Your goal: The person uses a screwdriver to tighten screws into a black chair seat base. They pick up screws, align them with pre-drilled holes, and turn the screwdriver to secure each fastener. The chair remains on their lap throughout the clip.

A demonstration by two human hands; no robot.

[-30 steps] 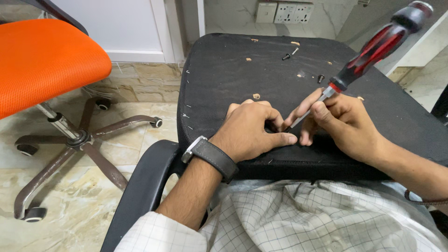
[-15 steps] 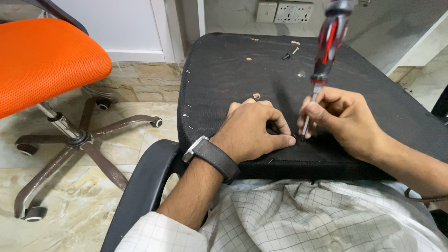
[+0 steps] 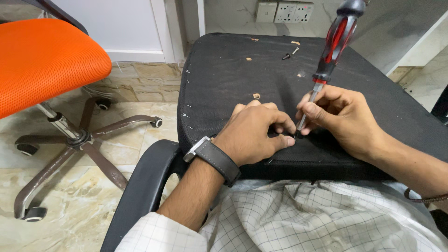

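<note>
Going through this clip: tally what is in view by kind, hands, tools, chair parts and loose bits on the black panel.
Hands: 2, left hand and right hand
Screwdrivers: 1, red-and-black screwdriver held by the right hand
Wristwatches: 1, wristwatch
Chair parts: 3, black seat panel, black armrest, orange chair
Loose screws: 1, screw
Small tan bits: 5 or so, tan bits
Total: about 13

Orange office chair (image 3: 42, 65) w/ brown wheeled base left of hands; beige marble floor (image 3: 70, 224); white wall sockets (image 3: 284, 11) beyond them.
</note>
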